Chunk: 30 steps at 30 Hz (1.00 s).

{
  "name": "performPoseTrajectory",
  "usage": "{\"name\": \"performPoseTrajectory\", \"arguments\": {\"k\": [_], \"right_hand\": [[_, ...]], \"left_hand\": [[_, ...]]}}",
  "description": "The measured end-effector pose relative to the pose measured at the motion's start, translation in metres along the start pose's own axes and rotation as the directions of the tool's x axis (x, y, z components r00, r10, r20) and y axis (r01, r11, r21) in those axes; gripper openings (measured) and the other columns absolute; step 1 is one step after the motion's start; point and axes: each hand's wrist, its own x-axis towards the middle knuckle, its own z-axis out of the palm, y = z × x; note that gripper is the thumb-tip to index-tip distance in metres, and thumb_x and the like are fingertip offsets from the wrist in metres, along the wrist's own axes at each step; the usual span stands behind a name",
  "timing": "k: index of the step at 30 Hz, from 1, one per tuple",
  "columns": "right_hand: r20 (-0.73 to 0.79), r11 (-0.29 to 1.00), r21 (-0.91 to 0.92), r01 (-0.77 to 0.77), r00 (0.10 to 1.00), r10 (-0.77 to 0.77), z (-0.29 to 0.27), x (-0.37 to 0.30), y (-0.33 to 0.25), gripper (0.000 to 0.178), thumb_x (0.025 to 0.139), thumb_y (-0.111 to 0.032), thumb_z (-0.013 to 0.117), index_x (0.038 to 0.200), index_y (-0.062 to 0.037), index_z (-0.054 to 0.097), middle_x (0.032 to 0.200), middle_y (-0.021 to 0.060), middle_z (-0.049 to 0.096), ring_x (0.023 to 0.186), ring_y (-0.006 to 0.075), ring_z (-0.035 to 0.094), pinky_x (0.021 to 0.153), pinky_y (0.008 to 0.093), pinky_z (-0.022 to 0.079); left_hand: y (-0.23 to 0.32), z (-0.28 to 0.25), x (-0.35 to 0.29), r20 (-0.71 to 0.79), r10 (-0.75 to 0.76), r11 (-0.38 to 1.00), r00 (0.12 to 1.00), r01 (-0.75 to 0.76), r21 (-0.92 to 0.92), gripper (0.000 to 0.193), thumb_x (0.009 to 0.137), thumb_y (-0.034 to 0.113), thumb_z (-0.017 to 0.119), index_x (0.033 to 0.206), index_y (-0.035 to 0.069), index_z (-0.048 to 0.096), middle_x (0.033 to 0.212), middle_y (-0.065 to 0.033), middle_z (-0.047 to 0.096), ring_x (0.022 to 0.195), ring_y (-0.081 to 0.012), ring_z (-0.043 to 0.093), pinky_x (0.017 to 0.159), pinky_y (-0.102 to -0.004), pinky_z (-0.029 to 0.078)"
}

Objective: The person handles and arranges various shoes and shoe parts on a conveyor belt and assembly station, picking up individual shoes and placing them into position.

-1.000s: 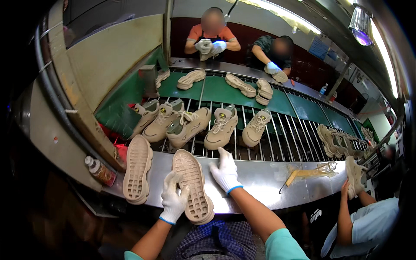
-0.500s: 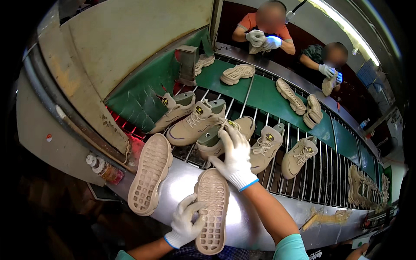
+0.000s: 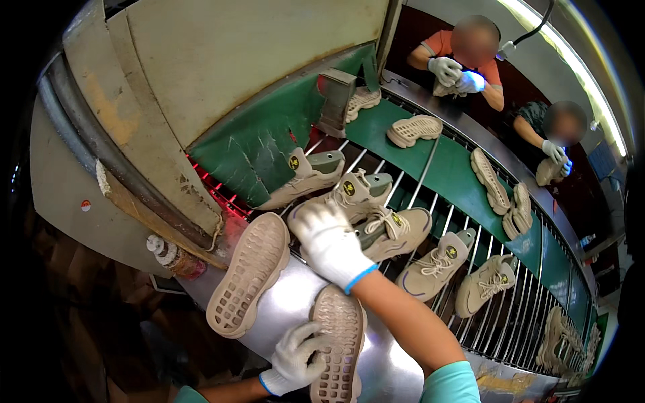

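My right hand (image 3: 324,236), in a white glove with a blue cuff, is closed over the toe of a beige sneaker upper (image 3: 363,191) on the rack; its fingertips are hidden. Beside it lies another laced sneaker upper (image 3: 396,232), its toe pointing right. At the metal ledge, my gloved left hand (image 3: 295,352) has curled fingers and thumb at the left edge of a beige shoe sole (image 3: 339,349), grid side up. A second sole (image 3: 248,275) rests on the ledge farther left.
More sneaker uppers (image 3: 437,265) stand along the metal-rod conveyor (image 3: 463,316). Beyond it, a green belt (image 3: 457,158) carries several soles. A machine housing (image 3: 248,74) rises at left, near a bottle (image 3: 176,258). Two gloved co-workers handle shoe parts across the line.
My right hand has gone from the laces of the right-pointing sneaker to the toe of the neighbouring one on its left. My left hand stays at the sole. The view has shifted.
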Motion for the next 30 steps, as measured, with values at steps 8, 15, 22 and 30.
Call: {"name": "performPoseTrajectory", "arguments": {"k": [8, 15, 22, 30], "right_hand": [[0.311, 0.999, -0.043, 0.034, 0.950, -0.019, 0.049, 0.060, 0.005, 0.034, 0.091, -0.017, 0.064, 0.124, -0.0129, 0.073, 0.128, 0.0138, 0.066, 0.127, 0.0364, 0.058, 0.118, 0.0620, 0.034], [-0.092, 0.982, 0.063, -0.177, 0.979, 0.182, -0.084, 0.081, 0.093, 0.028, 0.079, -0.008, 0.067, 0.106, -0.0057, 0.072, 0.107, 0.0210, 0.071, 0.101, 0.0412, 0.071, 0.090, 0.0504, 0.060], [-0.403, 0.677, -0.098, -0.729, 0.651, 0.643, -0.111, -0.034, 0.317, 0.049, 0.093, -0.019, 0.064, 0.141, -0.0097, 0.064, 0.132, 0.0221, 0.069, 0.120, 0.0404, 0.068, 0.107, 0.0454, 0.054], [0.340, 0.570, 0.410, -0.712, 0.699, 0.629, -0.137, -0.081, 0.162, 0.081, 0.090, -0.052, 0.078, 0.153, -0.0069, 0.055, 0.148, 0.0218, 0.063, 0.134, 0.0362, 0.063, 0.113, 0.0407, 0.051]], "left_hand": [[0.006, -0.007, 0.008, -0.060, 0.049, 0.999, 0.997, -0.049, 0.003, 0.036, 0.080, 0.005, 0.069, 0.116, 0.010, 0.073, 0.128, -0.0204, 0.065, 0.116, -0.0455, 0.064, 0.099, -0.0529, 0.055], [0.002, -0.011, 0.005, -0.055, 0.027, 1.000, 0.998, -0.027, 0.004, 0.033, 0.082, 0.007, 0.071, 0.115, 0.010, 0.073, 0.128, -0.0182, 0.066, 0.118, -0.0448, 0.063, 0.101, -0.0537, 0.054], [0.003, -0.009, 0.011, -0.085, 0.082, 0.996, 0.993, -0.084, -0.021, 0.033, 0.082, 0.007, 0.071, 0.115, 0.010, 0.073, 0.129, -0.0175, 0.066, 0.119, -0.0449, 0.063, 0.102, -0.0536, 0.054], [0.003, -0.015, 0.004, -0.072, 0.052, 0.998, 0.996, -0.049, 0.041, 0.032, 0.083, 0.008, 0.070, 0.115, 0.010, 0.072, 0.129, -0.0178, 0.066, 0.119, -0.0443, 0.063, 0.102, -0.0530, 0.054]]}}
